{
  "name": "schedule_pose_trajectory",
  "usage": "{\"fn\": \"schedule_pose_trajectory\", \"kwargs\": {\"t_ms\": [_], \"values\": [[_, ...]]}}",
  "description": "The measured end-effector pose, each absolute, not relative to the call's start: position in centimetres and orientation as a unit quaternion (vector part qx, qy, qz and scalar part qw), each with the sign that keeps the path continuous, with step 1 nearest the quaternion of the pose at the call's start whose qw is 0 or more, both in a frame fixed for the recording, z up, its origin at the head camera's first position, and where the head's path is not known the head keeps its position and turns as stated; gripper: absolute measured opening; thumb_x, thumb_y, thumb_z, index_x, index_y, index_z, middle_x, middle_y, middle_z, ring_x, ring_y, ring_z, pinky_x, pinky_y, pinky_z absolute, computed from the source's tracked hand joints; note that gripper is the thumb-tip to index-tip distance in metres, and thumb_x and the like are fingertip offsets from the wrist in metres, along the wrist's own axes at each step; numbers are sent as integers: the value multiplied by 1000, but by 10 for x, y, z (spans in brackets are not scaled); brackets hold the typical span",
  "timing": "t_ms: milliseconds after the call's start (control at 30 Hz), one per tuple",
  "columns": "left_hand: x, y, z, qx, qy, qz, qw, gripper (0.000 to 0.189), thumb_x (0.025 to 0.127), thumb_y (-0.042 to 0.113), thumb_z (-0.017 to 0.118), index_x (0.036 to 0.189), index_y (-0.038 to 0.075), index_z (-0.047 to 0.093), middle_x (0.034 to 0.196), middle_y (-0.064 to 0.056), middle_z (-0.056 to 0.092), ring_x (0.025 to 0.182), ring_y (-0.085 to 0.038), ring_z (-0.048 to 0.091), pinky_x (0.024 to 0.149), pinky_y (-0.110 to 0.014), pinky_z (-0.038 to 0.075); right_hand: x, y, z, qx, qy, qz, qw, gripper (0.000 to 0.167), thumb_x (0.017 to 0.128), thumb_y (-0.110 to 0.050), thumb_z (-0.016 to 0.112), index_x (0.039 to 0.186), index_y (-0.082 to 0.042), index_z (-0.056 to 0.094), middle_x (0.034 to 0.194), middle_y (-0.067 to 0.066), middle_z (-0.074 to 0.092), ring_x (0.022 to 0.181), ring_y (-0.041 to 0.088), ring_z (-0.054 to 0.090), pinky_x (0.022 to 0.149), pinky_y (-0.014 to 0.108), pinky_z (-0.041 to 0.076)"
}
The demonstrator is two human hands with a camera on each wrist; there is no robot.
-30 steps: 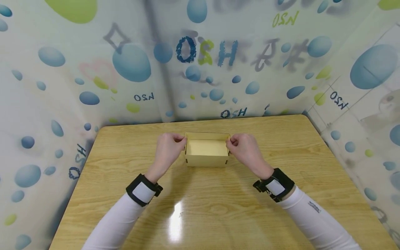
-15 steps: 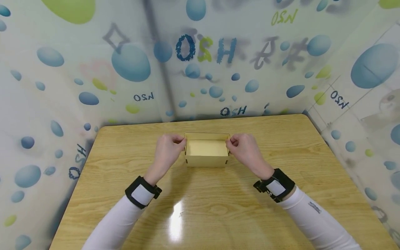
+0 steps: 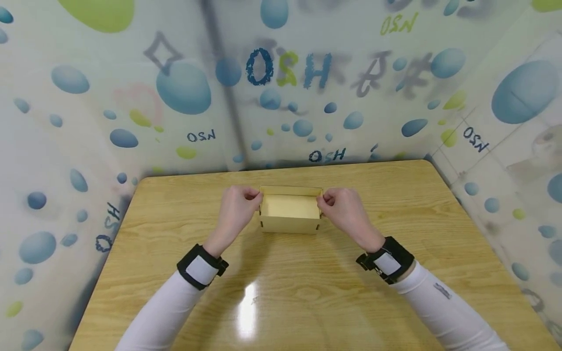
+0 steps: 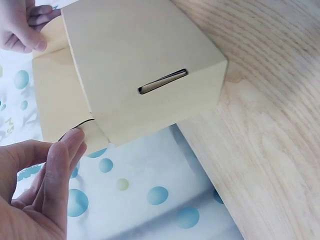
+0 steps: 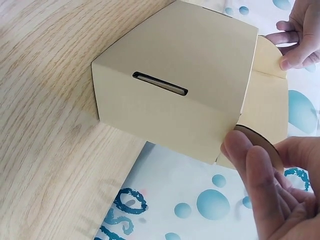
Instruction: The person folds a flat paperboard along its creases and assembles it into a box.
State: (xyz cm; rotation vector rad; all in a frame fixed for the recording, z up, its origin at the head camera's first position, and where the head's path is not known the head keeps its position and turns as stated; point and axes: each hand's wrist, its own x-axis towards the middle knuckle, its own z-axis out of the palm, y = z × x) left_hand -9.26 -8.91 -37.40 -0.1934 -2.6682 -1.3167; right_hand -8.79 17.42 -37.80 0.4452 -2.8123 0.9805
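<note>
A small tan cardboard box (image 3: 291, 225) stands open-topped on the wooden table, between the two hands. At its left end my left hand (image 3: 236, 209) pinches a rounded side flap (image 4: 91, 134) between thumb and fingers. My right hand (image 3: 346, 210) does the same at the other end, its fingertips on the edge of the matching rounded flap (image 5: 256, 139). Both wrist views show a narrow slot near the box's lower corner. The pale inside floor of the box shows in the head view. The hands hide most of the flaps there.
The wooden table (image 3: 307, 292) extends around the box, with a bright light reflection near the front. Behind it hangs a white backdrop (image 3: 290, 141) printed with blue and green drops. A black strap (image 3: 203, 267) sits on each wrist over white sleeves.
</note>
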Motion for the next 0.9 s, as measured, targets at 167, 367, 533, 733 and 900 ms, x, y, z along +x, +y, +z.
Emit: {"fn": "schedule_pose_trajectory", "kwargs": {"t_ms": [167,367,533,733,900], "values": [[-92,-91,-378,-72,-891,-440,83,15,89,18,65,83,10,76,67,3,68,55,-11,62,46,-29,45,-88,173,-378,141,-932,327,63,30,93,-19,58,65,-11,65,54,2,58,39,14,40,42,23,25],[-90,-92,-381,-71,-889,-441,95,14,88,16,65,83,10,76,69,3,68,56,-9,61,46,-28,46,-89,174,-380,149,-934,317,65,29,93,-20,60,65,-13,63,51,-4,53,39,14,39,42,23,25],[-88,-90,-382,-63,-889,-443,92,13,88,18,66,85,9,76,71,4,69,57,-8,63,47,-28,47,-91,177,-384,141,-942,297,63,40,87,-45,65,97,-6,70,78,7,69,63,23,62,56,34,48],[-87,-89,-383,-53,-889,-446,88,14,87,18,67,86,9,76,71,3,69,57,-10,64,44,-28,46,-99,181,-391,235,-951,180,92,134,58,-84,62,154,-12,2,159,16,6,145,34,8,109,54,28],[-86,-90,-383,-47,-890,-445,87,13,87,19,67,87,9,76,74,3,70,58,-11,65,44,-27,45,-108,183,-398,326,-929,131,115,147,50,-83,69,152,-13,-12,158,9,-16,145,30,-10,115,50,11]]}}
